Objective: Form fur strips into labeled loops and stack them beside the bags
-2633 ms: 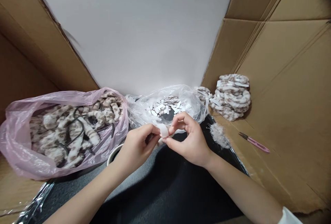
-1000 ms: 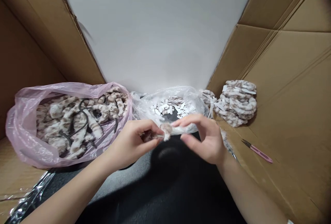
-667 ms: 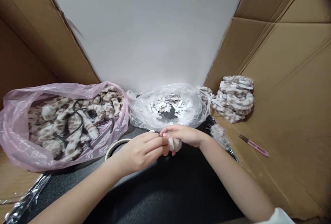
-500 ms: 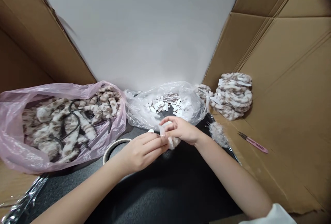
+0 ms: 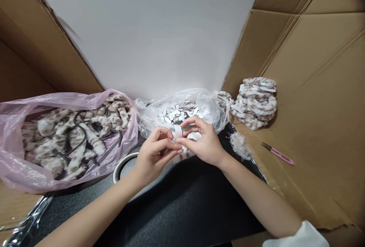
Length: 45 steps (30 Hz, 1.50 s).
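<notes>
Close together above the dark table, my left hand (image 5: 155,152) and my right hand (image 5: 205,143) work on one fluffy white-and-brown band (image 5: 186,156), mostly hidden by my fingers. A white tag (image 5: 178,130) stands up between the fingertips. My right fingers pinch the tag, with the thumb low against the band. The left thumb and fingers are closed on the band at the base of the tag. Just behind the hands lies a clear plastic bag (image 5: 211,116) holding many loose white tags (image 5: 182,110).
On the left a pink plastic bag (image 5: 11,140) holds fluffy pieces and dark cords. A tape roll (image 5: 117,171) lies by my left wrist. Tagged fluffy bands (image 5: 256,104) are stacked at right, near a fluff clump (image 5: 239,145) and pink thread snips (image 5: 278,154). Cardboard walls (image 5: 322,98) flank the table.
My left hand has turned and lifted, its fingers now more curled. The tag stands more clearly between both hands, and more of the fluffy band shows below them.
</notes>
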Tool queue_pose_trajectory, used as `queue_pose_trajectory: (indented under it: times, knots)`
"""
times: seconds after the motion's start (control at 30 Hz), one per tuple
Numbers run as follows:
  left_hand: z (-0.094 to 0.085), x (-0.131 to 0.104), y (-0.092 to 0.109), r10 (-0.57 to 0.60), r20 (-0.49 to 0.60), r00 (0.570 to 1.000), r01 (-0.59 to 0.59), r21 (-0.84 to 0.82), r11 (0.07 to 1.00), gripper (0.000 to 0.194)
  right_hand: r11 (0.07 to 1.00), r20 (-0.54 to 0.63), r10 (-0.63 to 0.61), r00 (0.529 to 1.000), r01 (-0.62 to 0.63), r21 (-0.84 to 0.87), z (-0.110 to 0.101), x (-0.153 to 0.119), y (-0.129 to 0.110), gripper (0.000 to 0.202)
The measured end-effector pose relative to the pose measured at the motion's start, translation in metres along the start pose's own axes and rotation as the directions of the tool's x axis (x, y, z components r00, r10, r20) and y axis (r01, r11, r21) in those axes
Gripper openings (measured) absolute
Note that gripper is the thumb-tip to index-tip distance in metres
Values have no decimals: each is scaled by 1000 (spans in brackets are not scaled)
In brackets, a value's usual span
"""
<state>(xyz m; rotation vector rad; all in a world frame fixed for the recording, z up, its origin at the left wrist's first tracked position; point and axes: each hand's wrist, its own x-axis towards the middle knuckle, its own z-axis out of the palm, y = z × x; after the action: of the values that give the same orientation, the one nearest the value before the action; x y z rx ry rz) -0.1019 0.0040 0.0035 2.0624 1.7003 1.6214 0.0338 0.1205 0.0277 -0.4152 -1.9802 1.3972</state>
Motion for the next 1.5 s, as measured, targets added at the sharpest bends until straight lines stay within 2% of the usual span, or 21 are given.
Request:
queue_pose_trajectory:
  times: [0.07, 0.13, 0.33, 0.4, 0.47, 0.6, 0.73, 0.83, 0.97, 1.1, 1.2, 1.27, 1.37, 1.5]
  knots:
    - [0, 0, 0, -67, 37, 997, 68, -27, 997, 8, 1000, 4, -19, 1000, 19, -25, -1, -1, -3, 27]
    - [-1, 0, -1, -74, 67, 995, 76, -28, 997, 8, 1000, -4, 18, 1000, -18, -18, -3, -1, -7, 29]
    - [0, 0, -5, 137, 82, 987, -138, 17, 990, 10, 969, 19, 198, 980, -199, 149, -9, 0, -14, 40]
    - [-1, 1, -6, 158, 80, 984, -160, 19, 987, 9, 954, 37, 230, 972, -233, 190, -9, 0, -14, 41]
    - [-3, 3, -4, 115, 85, 990, -116, -2, 993, 8, 955, 37, 225, 974, -228, 191, -8, -1, -15, 41]
    - [-7, 7, 5, -23, 115, 993, 27, -30, 999, 7, 988, 12, 128, 992, -128, 91, -6, -8, -20, 38]
    - [-8, 5, 13, -1, 69, 998, -1, 18, 1000, 12, 1000, 6, -4, 1000, 4, 15, -6, -12, -24, 35]
    - [-6, 0, 14, 36, 38, 999, -37, 28, 999, 16, 999, 13, -45, 999, 45, 22, -6, -13, -24, 38]
    - [-4, -5, 15, -41, 12, 999, 42, -35, 999, 22, 997, 20, -74, 997, 74, 17, -6, -13, -24, 37]
    - [-5, -4, 20, -126, 66, 990, 129, -54, 990, 18, 984, 41, -151, 988, 154, -88, -8, -14, -24, 32]
    - [-7, -1, 24, -199, 82, 977, 207, -102, 973, 13, 938, 98, -263, 960, 279, -208, -11, -13, -24, 26]
    - [-9, 1, 26, -266, 105, 958, 282, -188, 941, 12, 878, 139, -372, 918, 396, -269, -14, -10, -24, 27]
    - [-11, 3, 27, -357, 197, 913, 404, -328, 854, 14, 779, 189, -504, 843, 538, -322, -20, -6, -22, 34]
    - [-14, 5, 28, -425, 284, 860, 510, -429, 745, 18, 715, 256, -536, 804, 594, -368, -27, -3, -21, 40]
